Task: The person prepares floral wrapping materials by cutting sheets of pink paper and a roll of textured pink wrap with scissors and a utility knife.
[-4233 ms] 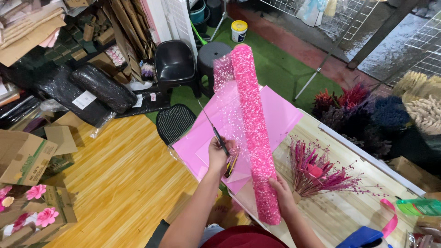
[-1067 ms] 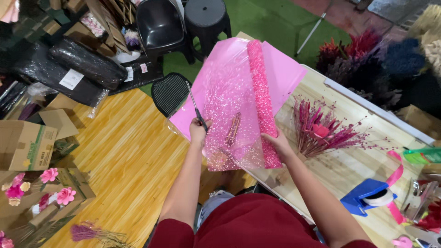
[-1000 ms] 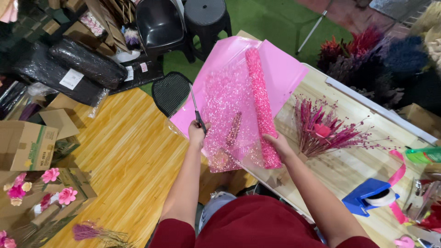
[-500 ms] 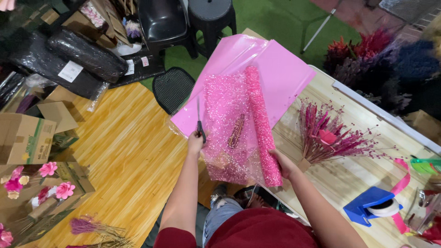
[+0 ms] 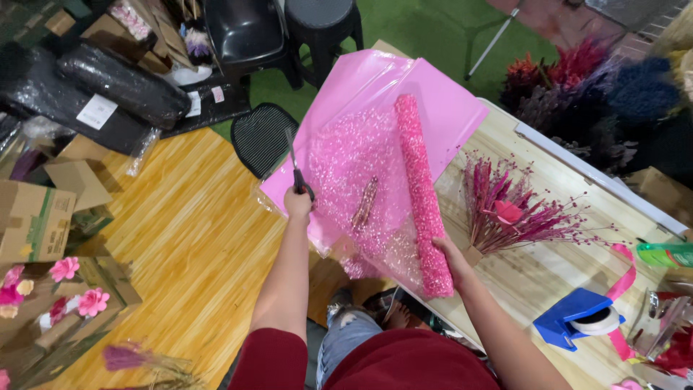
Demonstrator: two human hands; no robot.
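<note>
Scissors in my left hand, roll under my right.
My left fingers grip the scissor handles, blades pointing away along the sheet's edge; my right fingers curl around the roll's near end on the table.

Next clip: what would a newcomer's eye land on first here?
The long pink speckled wrapping roll lies on pink sheets at the wooden table's near edge, with the right hand holding its lower end. The left hand holds dark-handled scissors at the unrolled film's edge. Right of the roll lies a bunch of pink dried stems.
</note>
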